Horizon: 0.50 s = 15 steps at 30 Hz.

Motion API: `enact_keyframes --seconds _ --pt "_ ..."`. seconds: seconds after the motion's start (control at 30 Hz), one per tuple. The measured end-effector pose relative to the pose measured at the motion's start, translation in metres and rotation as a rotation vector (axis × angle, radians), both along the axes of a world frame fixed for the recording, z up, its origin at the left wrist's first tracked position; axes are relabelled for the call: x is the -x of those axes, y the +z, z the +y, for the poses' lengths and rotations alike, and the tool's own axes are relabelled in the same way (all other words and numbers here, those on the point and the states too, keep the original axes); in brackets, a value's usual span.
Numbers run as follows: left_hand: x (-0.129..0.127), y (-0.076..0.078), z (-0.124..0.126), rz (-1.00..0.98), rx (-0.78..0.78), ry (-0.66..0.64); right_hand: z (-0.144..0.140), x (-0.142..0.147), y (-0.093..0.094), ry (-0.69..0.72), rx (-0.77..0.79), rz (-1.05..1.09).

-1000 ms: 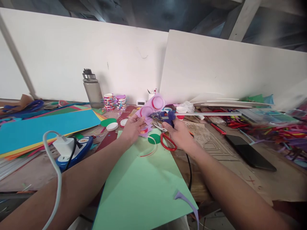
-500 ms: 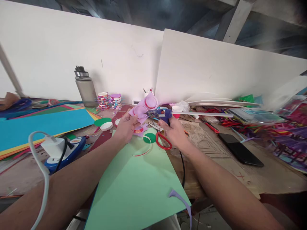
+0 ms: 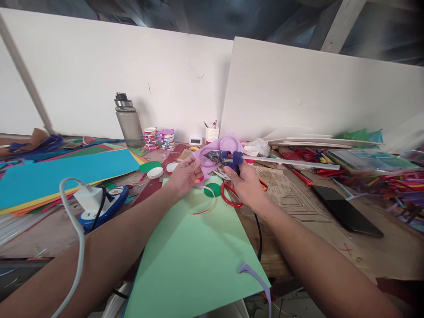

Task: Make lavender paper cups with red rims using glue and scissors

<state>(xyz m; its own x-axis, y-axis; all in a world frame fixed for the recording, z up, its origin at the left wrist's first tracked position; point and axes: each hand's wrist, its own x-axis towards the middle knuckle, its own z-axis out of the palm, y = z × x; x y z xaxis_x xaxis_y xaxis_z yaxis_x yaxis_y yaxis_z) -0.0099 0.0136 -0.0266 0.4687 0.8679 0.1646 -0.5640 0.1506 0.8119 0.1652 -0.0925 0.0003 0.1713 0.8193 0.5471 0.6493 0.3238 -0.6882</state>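
While gripped by its handle in the clenched right hand [image 3: 247, 183], a blue glue gun [image 3: 225, 157] is held level above the far end of the workbench [image 3: 364, 251], nozzle pointing left, evidently so that the tip meets the work. A long clear glue stick [image 3: 291, 162] projects from its rear toward the right, and a black cord [image 3: 259, 234] trails down from the handle over the bench edge. A lilac foam piece [image 3: 212, 154], bearing a round pink disc, is pinched at its left edge by the fingers of the left hand [image 3: 183, 176], apparently tilted up toward the nozzle. Just below the hands, red-handled scissors [image 3: 230, 194] and a green paper circle [image 3: 213, 190] are found on or beside a pale green sheet [image 3: 192, 256] laid before the person. Farther left, blue and multicoloured card sheets [image 3: 66, 172] are stacked flat, with a white charger [image 3: 88, 198] plugged into a blue power strip [image 3: 106, 205]. A grey water bottle [image 3: 128, 121], stacked decorated rings [image 3: 159, 139] and a small white clock [image 3: 195, 141] stand by the back boards. A black phone [image 3: 346, 212] lies at right. No legible writing is discernible; a label on the glue gun is too small to read.
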Motion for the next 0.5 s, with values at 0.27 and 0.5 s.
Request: enact_keyframes --seconds 0.27,0.5 --pt "0.0015 0.0013 -0.0024 0.049 -0.041 -0.031 0.0009 0.0022 -0.0024 -0.023 -0.007 -0.037" --pt "0.0021 0.0029 -0.004 0.058 -0.067 -0.032 -0.0002 0.0026 -0.0004 -0.021 0.016 -0.058"
